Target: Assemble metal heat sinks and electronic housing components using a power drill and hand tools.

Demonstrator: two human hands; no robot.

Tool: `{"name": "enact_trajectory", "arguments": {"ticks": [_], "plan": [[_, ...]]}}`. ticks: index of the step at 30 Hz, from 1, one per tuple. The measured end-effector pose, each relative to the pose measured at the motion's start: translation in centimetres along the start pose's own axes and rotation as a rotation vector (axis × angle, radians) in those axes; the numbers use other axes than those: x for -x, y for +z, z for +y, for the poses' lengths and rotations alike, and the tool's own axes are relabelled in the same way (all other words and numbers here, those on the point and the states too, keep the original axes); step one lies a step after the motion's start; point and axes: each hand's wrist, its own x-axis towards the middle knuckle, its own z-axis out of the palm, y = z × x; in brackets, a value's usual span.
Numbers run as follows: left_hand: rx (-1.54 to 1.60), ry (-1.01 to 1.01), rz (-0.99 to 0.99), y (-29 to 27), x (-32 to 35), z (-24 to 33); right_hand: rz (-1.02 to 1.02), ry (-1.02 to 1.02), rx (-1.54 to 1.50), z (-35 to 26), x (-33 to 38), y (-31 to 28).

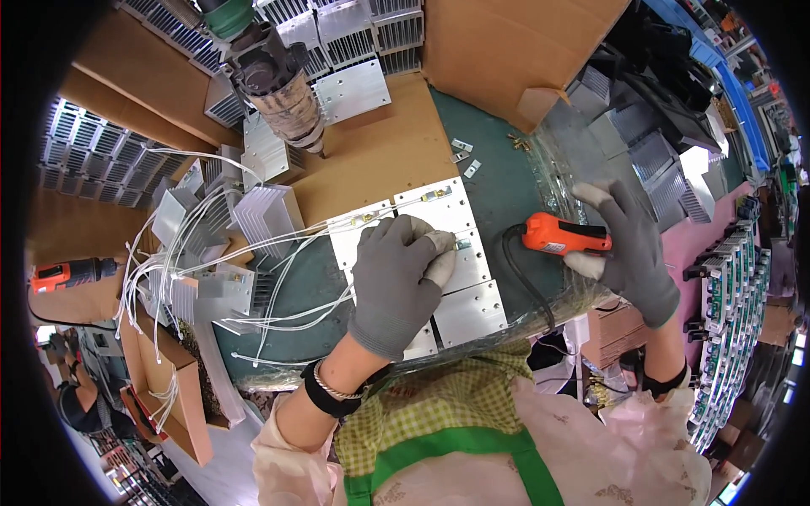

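My left hand [392, 287], in a grey glove with pale fingertips, rests over a block of silver drilled heat sink plates [472, 312]. Its thumb and fingers are pinched together beside a small metal part [462, 244] on one plate; what they grip is hidden. White wires [337, 226] run past its knuckles to small parts fixed on the upper plates. To the right, my gloved right hand [634, 257] holds an orange-and-black electric screwdriver [553, 234] against its palm, thumb and index finger apart. The screwdriver's black cord curves down to the table.
A drill-like machine head [283, 97] hangs over a cardboard sheet [388, 139]. Finned heat sinks with bundled white wires crowd the left. Small metal parts [464, 156] and brass screws [519, 143] lie on the green mat. More heat sinks [658, 169] stand at right; another orange screwdriver [63, 274] is far left.
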Motion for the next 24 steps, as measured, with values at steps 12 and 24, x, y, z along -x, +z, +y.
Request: {"name": "enact_trajectory", "arguments": {"ticks": [12, 24], "plan": [[0.021, 0.009, 0.001, -0.1, -0.2, 0.0, 0.334, -0.244, 0.21, 7.3, 5.5, 1.4], [0.008, 0.001, -0.01, -0.2, -0.1, 0.3, 0.946, -0.002, -0.858, -1.2, -7.8, -2.1]]}}
